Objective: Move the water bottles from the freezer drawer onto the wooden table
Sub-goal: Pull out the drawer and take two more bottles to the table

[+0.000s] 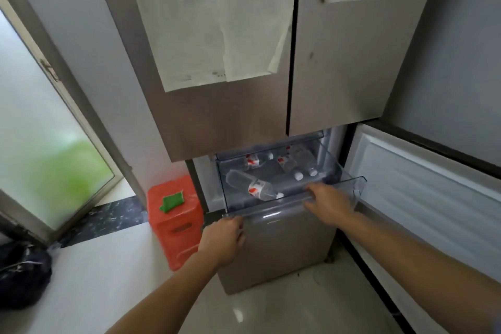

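A clear plastic freezer drawer (355, 183) stands pulled out from the fridge. Several clear water bottles with red-and-white labels lie in it: one (252, 185) near the front left, one (256, 160) at the back left, two (290, 167) (307, 161) at the back right. My left hand (223, 237) grips the drawer's front rim at its left corner. My right hand (326, 202) grips the front rim further right, fingers curled over the edge. No wooden table is in view.
The open freezer door (423, 187) stands to the right. An orange plastic stool (176, 219) with a green item (171, 200) on it sits left of the fridge. A dark bag (23, 274) lies on the floor at far left, beside a glass door (40, 144).
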Demonstrator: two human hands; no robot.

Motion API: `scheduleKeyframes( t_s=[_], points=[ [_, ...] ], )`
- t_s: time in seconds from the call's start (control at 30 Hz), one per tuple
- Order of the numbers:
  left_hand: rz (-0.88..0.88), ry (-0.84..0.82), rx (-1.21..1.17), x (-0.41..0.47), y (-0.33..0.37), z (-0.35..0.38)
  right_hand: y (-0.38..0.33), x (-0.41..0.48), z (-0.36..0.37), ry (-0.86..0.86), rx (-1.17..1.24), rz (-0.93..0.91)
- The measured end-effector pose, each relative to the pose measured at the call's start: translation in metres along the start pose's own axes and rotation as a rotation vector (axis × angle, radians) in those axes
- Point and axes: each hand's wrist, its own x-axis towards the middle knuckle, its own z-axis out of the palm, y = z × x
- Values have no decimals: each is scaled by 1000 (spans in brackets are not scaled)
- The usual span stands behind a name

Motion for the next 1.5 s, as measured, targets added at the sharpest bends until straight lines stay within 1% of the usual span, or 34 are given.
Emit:
scheduleKeyframes(
  t_s=[0.13,0.27,0.37,0.5,0.57,0.7,0.83,0.9,0.97,1.0,1.13,1.2,1.27,1.33,1.4,1.5],
  points=[
    [-31,33,0,38,-20,4,-8,65,16,-46,-20,-37],
    [-35,27,-8,74,-37,16,-7,120,41,-151,-87,5],
    [-24,2,-7,95,-44,23,-3,156,58,-306,-95,21],
    [-77,-16,-18,101,-47,33,4,197,81,-538,-105,13],
    [-99,-26,-26,99,-49,36,5,214,94,-553,-107,-2],
    [-195,2,-39,103,-49,37,-10,240,110,-482,-67,-76],
    [-338,80,-74,89,-36,39,-26,242,126,-575,-33,-91],
    [-396,102,-86,84,-32,40,-29,238,130,-588,-18,-90],
    [-454,121,-90,83,-28,40,-29,235,129,-606,36,-51],
    [-479,131,-82,82,-26,41,-28,234,129,-624,102,-18],
    [-538,177,-12,86,-14,38,-24,236,113,-775,588,297],
    [-514,205,32,91,-9,37,-25,239,98,-859,769,379],
    [-468,278,32,97,-2,33,-26,242,85,-919,920,479],
    [-428,341,-28,106,11,28,-26,240,76,-973,938,557],
    [-376,366,-93,118,24,23,-22,236,72,-1028,890,563],
    [-302,294,-116,137,39,21,-18,230,70,-1085,898,577]
  ],
)
